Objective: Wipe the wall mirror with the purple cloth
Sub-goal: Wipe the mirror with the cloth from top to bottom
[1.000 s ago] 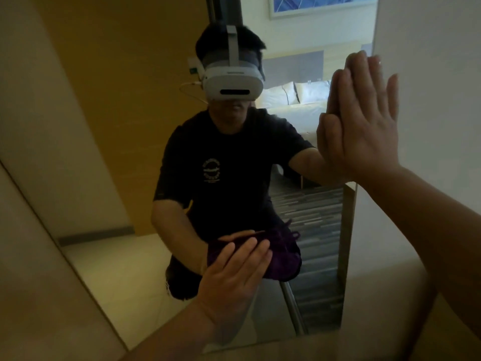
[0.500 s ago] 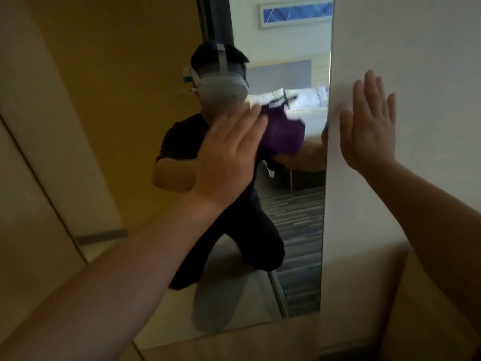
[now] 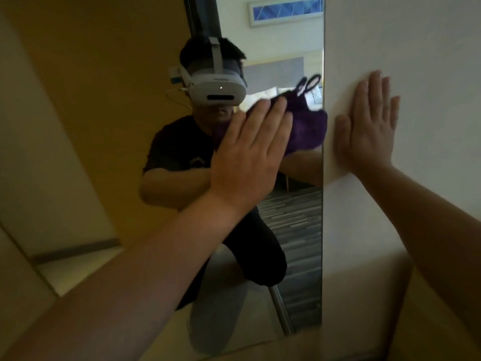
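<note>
Purple cloth (image 3: 307,126) bunched, pressed flat on mirror (image 3: 294,230) under left hand (image 3: 250,157); right hand (image 3: 369,126) splayed on wall (image 3: 403,48).

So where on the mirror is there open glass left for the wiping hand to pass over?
Open glass on the mirror lies below the left hand, down to the bottom edge, and above the purple cloth. It is crowded at the right edge, where the right hand rests flat on the wall.

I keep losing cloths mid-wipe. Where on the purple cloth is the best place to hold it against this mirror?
Probably flat over the middle of the purple cloth, coming straight at the mirror, as the left hand does. The cloth lies bunched against the upright glass, so a spread palm and fingers pin it; its loose loop at the top offers little hold.
</note>
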A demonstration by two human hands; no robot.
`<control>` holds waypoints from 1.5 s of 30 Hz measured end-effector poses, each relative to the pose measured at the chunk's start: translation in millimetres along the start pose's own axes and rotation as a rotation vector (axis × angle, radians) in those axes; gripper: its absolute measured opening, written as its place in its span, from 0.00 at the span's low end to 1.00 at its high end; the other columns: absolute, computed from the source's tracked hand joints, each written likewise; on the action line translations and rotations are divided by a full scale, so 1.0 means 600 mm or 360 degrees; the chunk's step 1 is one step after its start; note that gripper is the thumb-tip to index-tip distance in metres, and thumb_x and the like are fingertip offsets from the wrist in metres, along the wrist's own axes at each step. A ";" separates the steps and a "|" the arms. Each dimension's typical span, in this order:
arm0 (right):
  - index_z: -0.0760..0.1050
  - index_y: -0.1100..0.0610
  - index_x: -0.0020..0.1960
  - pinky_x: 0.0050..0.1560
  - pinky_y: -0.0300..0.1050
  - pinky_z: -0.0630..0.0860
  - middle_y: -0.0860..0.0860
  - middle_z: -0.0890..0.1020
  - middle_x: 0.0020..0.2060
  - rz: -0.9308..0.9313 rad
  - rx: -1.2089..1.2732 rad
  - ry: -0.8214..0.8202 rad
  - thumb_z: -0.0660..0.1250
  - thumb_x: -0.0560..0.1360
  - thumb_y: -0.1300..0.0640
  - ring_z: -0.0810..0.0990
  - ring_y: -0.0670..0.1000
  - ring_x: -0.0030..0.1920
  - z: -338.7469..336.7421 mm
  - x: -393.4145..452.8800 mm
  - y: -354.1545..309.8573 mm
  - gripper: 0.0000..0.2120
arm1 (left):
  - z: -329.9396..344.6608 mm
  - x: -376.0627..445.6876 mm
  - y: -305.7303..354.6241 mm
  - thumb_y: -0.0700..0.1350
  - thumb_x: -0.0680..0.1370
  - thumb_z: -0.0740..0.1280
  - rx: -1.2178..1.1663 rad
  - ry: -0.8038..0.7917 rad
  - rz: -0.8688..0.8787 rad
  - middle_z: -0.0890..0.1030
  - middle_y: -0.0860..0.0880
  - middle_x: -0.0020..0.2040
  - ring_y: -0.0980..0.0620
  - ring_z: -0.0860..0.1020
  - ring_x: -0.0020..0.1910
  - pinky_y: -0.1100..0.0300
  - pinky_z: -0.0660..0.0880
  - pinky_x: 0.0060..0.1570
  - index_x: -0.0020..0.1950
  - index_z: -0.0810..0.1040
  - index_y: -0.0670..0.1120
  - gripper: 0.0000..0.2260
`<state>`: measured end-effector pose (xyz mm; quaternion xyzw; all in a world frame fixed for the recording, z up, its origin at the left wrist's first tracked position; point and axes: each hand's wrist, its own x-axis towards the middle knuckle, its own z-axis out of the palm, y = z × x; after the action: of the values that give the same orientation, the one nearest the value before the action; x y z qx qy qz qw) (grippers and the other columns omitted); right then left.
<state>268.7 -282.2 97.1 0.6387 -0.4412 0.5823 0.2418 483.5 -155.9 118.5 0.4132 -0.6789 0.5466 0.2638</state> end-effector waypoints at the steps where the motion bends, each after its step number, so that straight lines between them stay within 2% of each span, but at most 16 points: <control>1: 0.55 0.64 0.79 0.77 0.62 0.47 0.64 0.56 0.78 -0.0019 0.0008 0.0032 0.48 0.83 0.46 0.52 0.64 0.78 0.002 -0.001 0.002 0.30 | 0.005 -0.020 0.014 0.42 0.85 0.48 0.0000 -0.0003 0.0005 0.66 0.42 0.76 0.41 0.64 0.75 0.42 0.63 0.71 0.75 0.67 0.41 0.20; 5: 0.56 0.65 0.78 0.76 0.62 0.48 0.65 0.58 0.77 -0.0065 0.0031 0.0072 0.49 0.84 0.46 0.54 0.65 0.78 0.004 -0.003 0.008 0.30 | 0.030 -0.134 0.078 0.41 0.84 0.52 -0.0045 -0.0043 0.0155 0.67 0.41 0.76 0.40 0.64 0.75 0.42 0.64 0.71 0.75 0.68 0.42 0.19; 8: 0.56 0.64 0.78 0.77 0.62 0.47 0.64 0.57 0.78 -0.0061 0.0028 0.0030 0.50 0.84 0.46 0.53 0.64 0.78 0.000 -0.010 0.014 0.29 | 0.053 -0.272 0.147 0.44 0.81 0.61 -0.0055 -0.0276 0.0327 0.66 0.43 0.76 0.42 0.61 0.77 0.46 0.60 0.73 0.76 0.67 0.44 0.23; 10: 0.55 0.63 0.79 0.77 0.61 0.46 0.63 0.56 0.78 -0.0074 0.0013 -0.0018 0.50 0.84 0.47 0.52 0.63 0.79 -0.007 -0.013 0.016 0.29 | 0.062 -0.329 0.177 0.46 0.81 0.61 -0.0053 -0.0402 0.0345 0.64 0.44 0.77 0.43 0.59 0.78 0.47 0.56 0.75 0.77 0.65 0.44 0.24; 13: 0.53 0.63 0.79 0.77 0.60 0.45 0.62 0.54 0.79 -0.0086 -0.0015 -0.0109 0.51 0.84 0.48 0.51 0.62 0.79 -0.019 -0.010 0.010 0.29 | 0.054 -0.333 0.183 0.46 0.82 0.58 -0.0073 -0.0480 0.0339 0.67 0.45 0.76 0.44 0.62 0.76 0.48 0.57 0.75 0.76 0.66 0.45 0.21; 17: 0.50 0.62 0.80 0.78 0.58 0.43 0.60 0.51 0.80 -0.0033 -0.0031 -0.0271 0.51 0.85 0.48 0.47 0.60 0.80 -0.038 -0.006 0.002 0.29 | 0.010 -0.270 0.150 0.43 0.84 0.53 -0.0359 -0.0511 0.0206 0.73 0.45 0.72 0.45 0.66 0.75 0.48 0.62 0.73 0.71 0.72 0.44 0.17; 21: 0.47 0.60 0.80 0.78 0.58 0.44 0.59 0.48 0.80 -0.0037 -0.0077 -0.0397 0.50 0.85 0.47 0.45 0.59 0.80 -0.049 -0.003 0.004 0.30 | -0.018 -0.076 0.071 0.38 0.85 0.45 -0.0376 -0.0094 -0.0085 0.73 0.40 0.71 0.39 0.67 0.73 0.40 0.64 0.71 0.70 0.73 0.39 0.21; 24: 0.43 0.58 0.81 0.79 0.57 0.43 0.57 0.45 0.80 -0.0038 -0.0130 -0.0483 0.47 0.85 0.45 0.42 0.57 0.80 -0.052 -0.003 0.004 0.31 | -0.027 0.080 0.000 0.37 0.83 0.53 -0.0183 0.0162 -0.0215 0.73 0.40 0.71 0.39 0.67 0.73 0.40 0.61 0.72 0.70 0.72 0.39 0.17; 26: 0.43 0.58 0.81 0.79 0.57 0.43 0.57 0.45 0.80 -0.0043 -0.0139 -0.0471 0.47 0.85 0.45 0.42 0.57 0.80 -0.053 -0.005 0.004 0.31 | -0.028 0.144 -0.018 0.38 0.81 0.58 -0.0097 0.0152 -0.0230 0.71 0.41 0.72 0.39 0.66 0.73 0.41 0.59 0.73 0.71 0.71 0.40 0.18; 28: 0.44 0.58 0.81 0.79 0.57 0.43 0.58 0.46 0.80 -0.0041 -0.0120 -0.0450 0.48 0.85 0.45 0.43 0.57 0.80 -0.050 -0.006 0.005 0.30 | -0.016 0.158 -0.009 0.40 0.81 0.57 -0.0037 0.0076 -0.0191 0.69 0.41 0.74 0.40 0.65 0.74 0.41 0.60 0.73 0.73 0.69 0.40 0.19; 32: 0.47 0.59 0.81 0.79 0.58 0.45 0.58 0.48 0.80 -0.0084 -0.0069 -0.0391 0.48 0.85 0.44 0.44 0.58 0.80 -0.041 -0.008 0.018 0.30 | 0.017 0.069 0.044 0.41 0.85 0.49 -0.0071 0.0024 0.0005 0.68 0.40 0.74 0.40 0.65 0.74 0.43 0.62 0.73 0.74 0.68 0.40 0.19; 36: 0.50 0.61 0.80 0.78 0.59 0.46 0.61 0.52 0.79 -0.0146 -0.0054 -0.0245 0.49 0.84 0.46 0.49 0.61 0.79 -0.023 -0.011 0.023 0.30 | 0.045 -0.075 0.120 0.41 0.84 0.54 -0.0087 -0.0045 0.0226 0.69 0.41 0.74 0.40 0.66 0.74 0.43 0.62 0.72 0.74 0.69 0.40 0.18; 42: 0.48 0.60 0.80 0.78 0.59 0.43 0.60 0.50 0.80 -0.0139 -0.0063 -0.0201 0.47 0.84 0.46 0.47 0.60 0.80 -0.018 -0.012 0.022 0.30 | 0.088 -0.284 0.226 0.42 0.83 0.52 -0.0156 -0.0371 0.0472 0.67 0.44 0.76 0.43 0.63 0.76 0.47 0.57 0.74 0.76 0.66 0.43 0.20; 45: 0.48 0.61 0.80 0.78 0.59 0.43 0.61 0.51 0.80 -0.0146 -0.0080 -0.0214 0.46 0.84 0.45 0.47 0.61 0.80 -0.022 -0.013 0.025 0.30 | 0.092 -0.371 0.262 0.45 0.84 0.54 -0.0237 -0.0620 0.0586 0.68 0.45 0.76 0.44 0.64 0.75 0.48 0.56 0.73 0.76 0.67 0.44 0.20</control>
<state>249.8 -276.6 89.2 0.6896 -0.4411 0.5151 0.2541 470.8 -139.0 -158.5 0.3597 -0.8188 0.4441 0.0540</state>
